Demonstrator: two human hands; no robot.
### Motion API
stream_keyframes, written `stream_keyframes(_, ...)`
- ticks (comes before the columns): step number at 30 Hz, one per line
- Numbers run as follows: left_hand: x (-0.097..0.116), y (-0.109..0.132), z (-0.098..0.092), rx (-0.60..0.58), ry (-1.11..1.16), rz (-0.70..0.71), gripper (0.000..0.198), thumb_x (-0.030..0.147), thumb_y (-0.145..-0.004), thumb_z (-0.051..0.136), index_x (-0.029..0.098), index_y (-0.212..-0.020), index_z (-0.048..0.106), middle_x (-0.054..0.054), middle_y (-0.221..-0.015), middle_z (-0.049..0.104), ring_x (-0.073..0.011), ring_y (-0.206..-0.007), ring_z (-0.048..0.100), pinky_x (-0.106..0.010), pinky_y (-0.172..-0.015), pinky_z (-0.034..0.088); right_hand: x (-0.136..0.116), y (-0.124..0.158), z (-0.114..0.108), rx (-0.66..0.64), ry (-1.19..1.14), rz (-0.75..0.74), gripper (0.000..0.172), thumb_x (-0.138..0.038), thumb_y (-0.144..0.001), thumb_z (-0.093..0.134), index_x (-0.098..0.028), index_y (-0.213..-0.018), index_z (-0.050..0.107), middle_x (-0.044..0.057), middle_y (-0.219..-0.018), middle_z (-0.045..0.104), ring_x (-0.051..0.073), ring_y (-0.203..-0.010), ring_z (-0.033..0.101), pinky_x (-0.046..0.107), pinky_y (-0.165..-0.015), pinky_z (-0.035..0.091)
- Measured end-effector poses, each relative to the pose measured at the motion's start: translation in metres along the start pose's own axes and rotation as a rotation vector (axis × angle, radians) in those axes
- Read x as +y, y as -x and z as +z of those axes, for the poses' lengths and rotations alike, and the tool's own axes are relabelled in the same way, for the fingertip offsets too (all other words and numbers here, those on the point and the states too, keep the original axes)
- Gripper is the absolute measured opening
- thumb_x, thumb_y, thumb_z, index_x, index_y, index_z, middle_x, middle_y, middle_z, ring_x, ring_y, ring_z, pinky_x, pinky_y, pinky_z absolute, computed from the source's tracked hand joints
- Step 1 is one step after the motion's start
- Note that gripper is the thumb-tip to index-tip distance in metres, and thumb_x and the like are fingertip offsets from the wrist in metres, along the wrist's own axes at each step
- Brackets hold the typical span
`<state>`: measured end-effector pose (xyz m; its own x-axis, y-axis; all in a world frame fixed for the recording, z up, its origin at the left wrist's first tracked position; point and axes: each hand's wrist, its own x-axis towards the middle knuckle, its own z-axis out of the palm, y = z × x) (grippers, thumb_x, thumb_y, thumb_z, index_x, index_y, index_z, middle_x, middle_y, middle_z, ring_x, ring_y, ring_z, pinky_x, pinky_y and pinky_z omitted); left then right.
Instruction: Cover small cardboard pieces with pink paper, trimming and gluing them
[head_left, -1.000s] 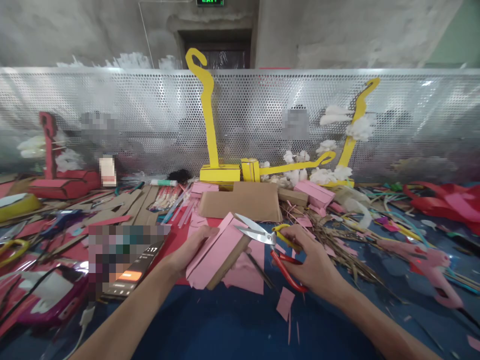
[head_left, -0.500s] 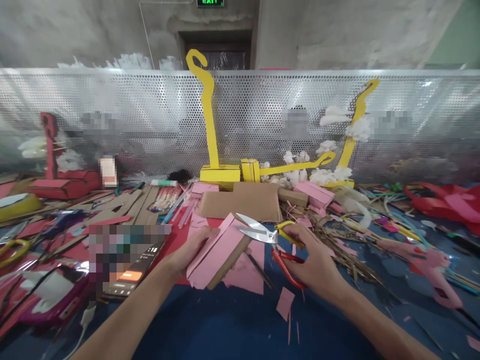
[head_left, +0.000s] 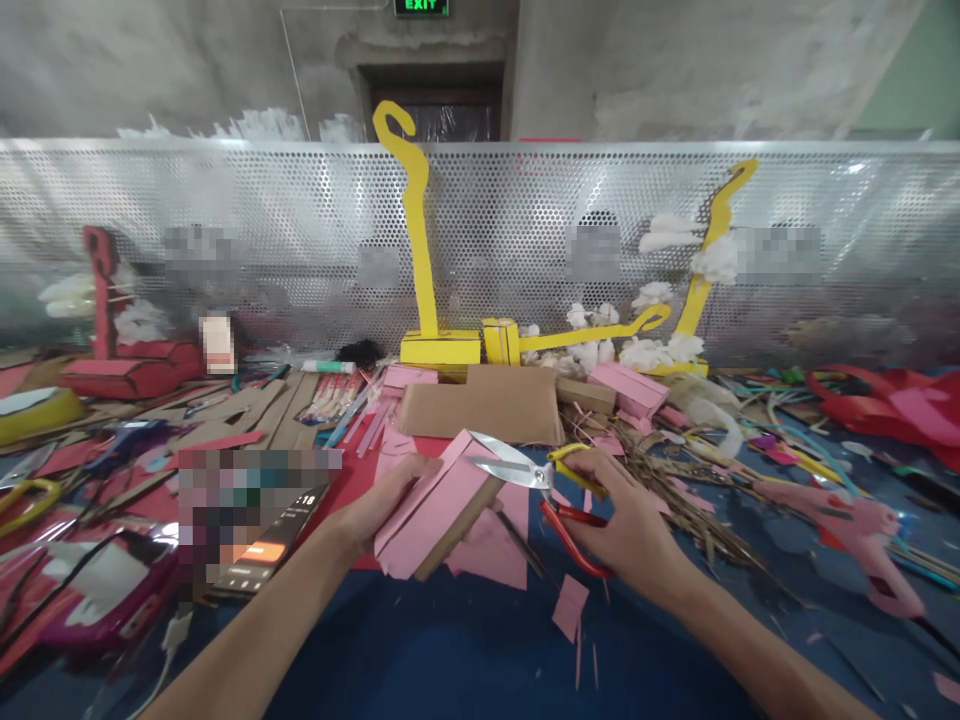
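My left hand (head_left: 379, 507) grips a pink paper-covered cardboard box (head_left: 439, 505), tilted above the blue table. My right hand (head_left: 626, 520) is closed on the red and yellow handles of a pair of scissors (head_left: 536, 480). The steel blades point left and lie nearly closed against the box's upper right corner. Pink paper scraps (head_left: 491, 550) lie under the box, and a small pink offcut (head_left: 570, 605) rests on the table below the scissors.
A phone (head_left: 262, 545) lies at the left. Behind are a brown cardboard sheet (head_left: 484, 405), yellow cardboard hook figures (head_left: 420, 260), pink boxes (head_left: 626, 388), a red figure (head_left: 112, 350) and a perforated metal screen (head_left: 225, 240). A pink glue gun (head_left: 862, 530) lies at the right among scraps.
The scissor blades, spread apart a second ago, have come nearly together at the box's corner. Both hands have otherwise stayed in place.
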<state>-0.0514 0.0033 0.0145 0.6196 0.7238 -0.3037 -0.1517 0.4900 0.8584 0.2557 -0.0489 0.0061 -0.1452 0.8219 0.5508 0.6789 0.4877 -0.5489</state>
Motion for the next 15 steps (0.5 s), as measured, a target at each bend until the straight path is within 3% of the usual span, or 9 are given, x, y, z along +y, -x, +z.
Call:
stream_keyframes(6, 0.0004, -0.0013, 0.0003, 0.056, -0.035, -0.007, 0.056, 0.056, -0.088, 0.060, 0.005, -0.108, 0.072, -0.018, -0.083, 0.078, -0.0268, -0.068, 0.074, -0.031, -0.059, 0.056, 0.0009, -0.0005, 0.0006, -0.010, 0.004, 0.016, 0.026, -0.028, -0.085, 0.071, -0.027, -0.108, 0.058, 0.009, -0.117, 0.070, 0.027, -0.107, 0.068, 0.037, -0.086, 0.057)
stream_keyframes(11, 0.0005, -0.0008, 0.0019, -0.009, -0.011, -0.018, 0.053, 0.055, -0.090, 0.058, 0.007, -0.107, 0.072, -0.017, -0.081, 0.077, -0.0255, -0.070, 0.074, -0.029, -0.058, 0.055, 0.0027, 0.0003, 0.0005, -0.005, 0.008, 0.034, 0.026, -0.026, -0.083, 0.073, -0.028, -0.105, 0.059, 0.007, -0.114, 0.070, 0.026, -0.104, 0.069, 0.035, -0.084, 0.055)
stream_keyframes(15, 0.0007, -0.0006, 0.0044, 0.029, -0.058, -0.047, 0.057, 0.056, -0.088, 0.057, 0.005, -0.110, 0.071, -0.017, -0.082, 0.078, -0.0258, -0.070, 0.074, -0.030, -0.060, 0.057, 0.0039, 0.0010, 0.0012, -0.009, 0.022, 0.043, 0.020, -0.025, -0.084, 0.070, -0.028, -0.099, 0.058, 0.005, -0.105, 0.070, 0.024, -0.093, 0.068, 0.032, -0.077, 0.054)
